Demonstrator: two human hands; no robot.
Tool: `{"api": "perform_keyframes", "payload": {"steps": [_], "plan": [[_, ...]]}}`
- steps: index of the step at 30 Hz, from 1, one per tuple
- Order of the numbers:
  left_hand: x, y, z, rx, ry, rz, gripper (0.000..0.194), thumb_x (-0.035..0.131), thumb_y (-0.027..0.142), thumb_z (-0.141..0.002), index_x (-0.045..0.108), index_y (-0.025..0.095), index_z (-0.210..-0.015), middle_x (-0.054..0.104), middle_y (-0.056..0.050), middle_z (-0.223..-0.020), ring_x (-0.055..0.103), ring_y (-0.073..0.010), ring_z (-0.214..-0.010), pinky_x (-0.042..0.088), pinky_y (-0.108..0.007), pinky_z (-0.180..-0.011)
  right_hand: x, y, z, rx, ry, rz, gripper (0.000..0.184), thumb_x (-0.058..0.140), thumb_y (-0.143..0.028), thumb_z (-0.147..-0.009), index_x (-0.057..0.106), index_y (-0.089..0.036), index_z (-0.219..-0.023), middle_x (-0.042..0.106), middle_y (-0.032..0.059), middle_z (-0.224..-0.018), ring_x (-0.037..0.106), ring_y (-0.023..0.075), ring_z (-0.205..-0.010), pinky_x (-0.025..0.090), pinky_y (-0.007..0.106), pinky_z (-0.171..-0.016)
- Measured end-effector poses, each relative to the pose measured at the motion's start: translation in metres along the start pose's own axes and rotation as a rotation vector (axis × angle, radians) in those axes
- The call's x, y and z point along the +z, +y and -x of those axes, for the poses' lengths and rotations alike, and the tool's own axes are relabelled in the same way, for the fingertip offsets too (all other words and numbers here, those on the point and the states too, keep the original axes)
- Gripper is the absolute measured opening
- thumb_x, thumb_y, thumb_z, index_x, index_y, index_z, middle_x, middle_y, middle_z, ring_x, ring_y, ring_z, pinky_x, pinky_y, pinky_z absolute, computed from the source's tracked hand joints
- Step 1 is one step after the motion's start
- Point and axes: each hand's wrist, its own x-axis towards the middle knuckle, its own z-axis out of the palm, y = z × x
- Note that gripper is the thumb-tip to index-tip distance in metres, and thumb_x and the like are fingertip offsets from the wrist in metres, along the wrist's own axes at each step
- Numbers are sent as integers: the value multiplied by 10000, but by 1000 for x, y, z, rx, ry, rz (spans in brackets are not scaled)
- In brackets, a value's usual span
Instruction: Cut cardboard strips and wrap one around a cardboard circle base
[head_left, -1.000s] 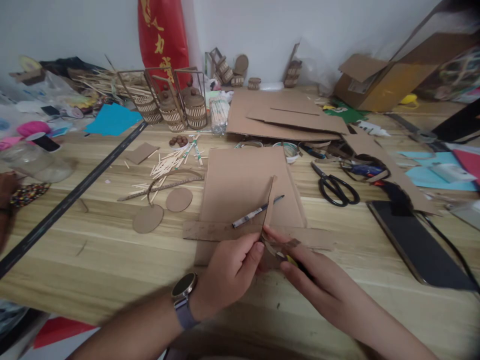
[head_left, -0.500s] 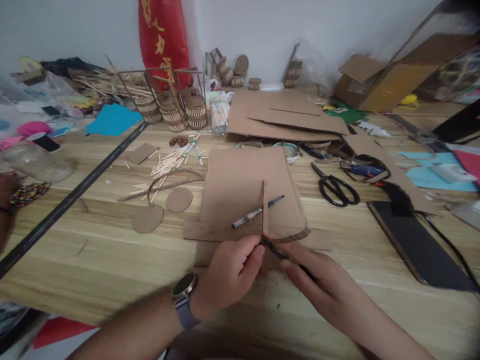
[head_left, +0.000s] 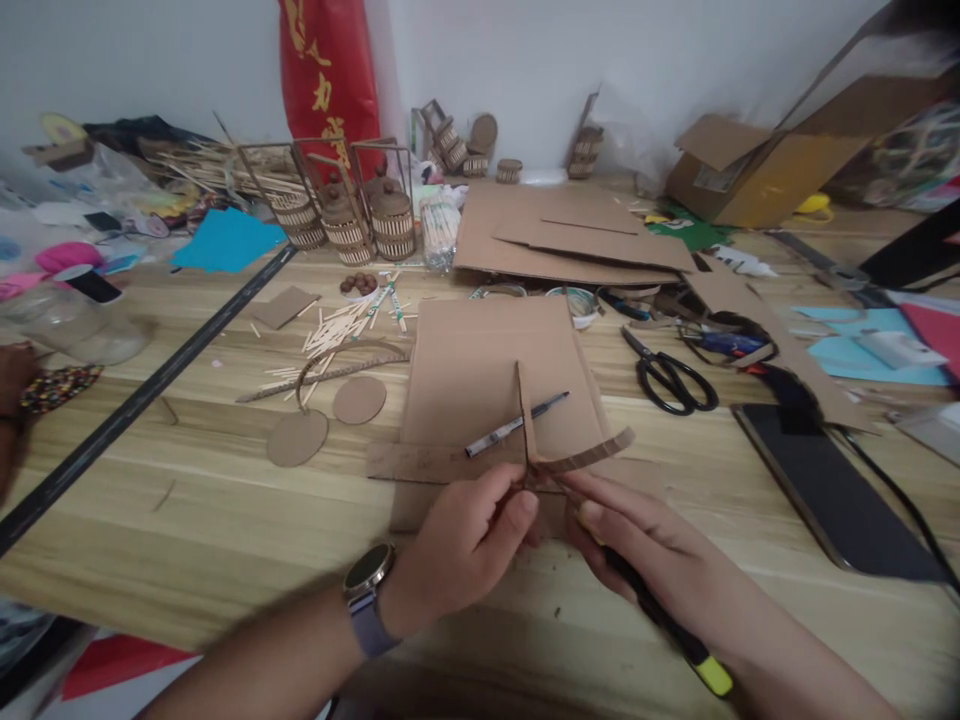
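My left hand (head_left: pixel 480 535), a watch on its wrist, pinches a narrow cardboard strip (head_left: pixel 523 410) that stands up from the fingers. Closed around a black utility knife (head_left: pixel 664 610) with a yellow-green end, my right hand (head_left: pixel 637 530) is right beside the left one. The knife's tip is hidden among my fingers. Another part of the strip, or a second strip (head_left: pixel 592 455), curves off to the right by the right fingertips. Beyond my hands, a pen (head_left: pixel 495 437) lies on a cardboard sheet (head_left: pixel 472 350).
Black scissors (head_left: pixel 671 380) and a phone (head_left: pixel 825 490) lie to the right. Two cardboard discs (head_left: pixel 358 400) and several short sticks (head_left: pixel 337 335) lie to the left. Small stick baskets (head_left: pixel 394 225) stand at the back. Another person's hand (head_left: pixel 15 385) shows at the left edge.
My right hand has turned, and the knife's handle now shows pointing down to the right. The curved strip end has risen slightly; the upright strip leans a little further left.
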Motion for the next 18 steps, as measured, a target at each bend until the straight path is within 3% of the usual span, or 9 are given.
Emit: {"api": "perform_keyframes", "payload": {"steps": [4,6,8,10,13,15,18], "plan": [[1,-5,-2,-51,-16,83,352,389,440,-1016,595,174,-914,667,-21,-672,636,-146,-614,460,-236,-592,-1,-5,2,-128,-15,291,421,467,-504,-958,697,-245,-1198,517,-30,-554,469,113,-452,387,207,-397],[2,-7,-2,-85,5,97,377,360,434,-1026,580,179,-856,646,-11,-629,617,-134,-573,456,-230,-579,-8,-7,3,-246,3,499,412,479,-466,-955,666,-256,-1257,679,31,-713,645,167,-633,523,252,-537],[3,-8,-3,-118,50,121,376,371,440,-1021,572,178,-840,640,-4,-614,581,-118,-522,438,-219,-539,-19,-5,3,-320,77,723,469,492,-454,-948,583,-238,-1355,751,77,-901,715,219,-840,576,312,-696],[4,-10,-4,-149,87,161,361,377,441,-1016,582,171,-891,650,-5,-637,546,-104,-487,411,-209,-494,-32,0,-1,-279,235,954,510,469,-473,-953,532,-198,-1379,764,101,-920,732,252,-802,576,342,-652],[4,-12,-4,-159,99,160,341,369,424,-1018,592,168,-985,670,-6,-689,511,-92,-473,385,-203,-474,-49,11,-11,-199,436,1257,430,412,-478,-973,607,-175,-1206,748,107,-823,708,275,-649,535,363,-536],[4,-10,-3,-131,102,76,324,373,400,-1020,597,174,-956,664,1,-681,525,-98,-510,389,-209,-514,-55,16,-17,-289,497,1378,383,402,-445,-981,638,-173,-1111,735,137,-902,708,305,-763,551,419,-637],[3,-4,-2,-72,89,-81,312,379,346,-1015,574,183,-834,630,9,-640,566,-113,-583,385,-223,-579,-51,14,-19,-554,528,1376,356,474,-420,-968,627,-169,-1169,689,176,-1113,655,339,-1017,534,500,-824]]}}
